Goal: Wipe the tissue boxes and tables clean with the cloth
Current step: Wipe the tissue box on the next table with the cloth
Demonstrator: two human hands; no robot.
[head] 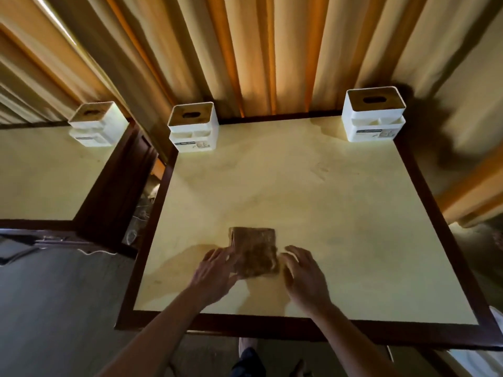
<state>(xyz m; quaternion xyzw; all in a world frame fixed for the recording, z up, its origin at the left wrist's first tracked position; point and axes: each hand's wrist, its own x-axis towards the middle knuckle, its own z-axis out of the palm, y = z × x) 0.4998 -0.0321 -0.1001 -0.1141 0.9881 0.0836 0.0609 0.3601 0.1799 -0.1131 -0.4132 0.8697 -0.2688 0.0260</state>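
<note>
Cloth [254, 251] folded flat, near table [353, 240] edge. Our left hand [217, 270] touches its side, right hand [304, 276] just beside; both open, gripping nothing. We judge it soft, light, limp: press flat on top.

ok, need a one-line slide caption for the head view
Both hands, left hand and right hand, flank a folded brown cloth on the cream table; two white tissue boxes at far corners.

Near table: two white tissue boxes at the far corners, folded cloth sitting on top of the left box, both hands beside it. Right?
Not quite. The head view shows the cloth flat on the near table, close to its front edge, between the left hand and right hand. Both tissue boxes stand at the far corners.
</note>
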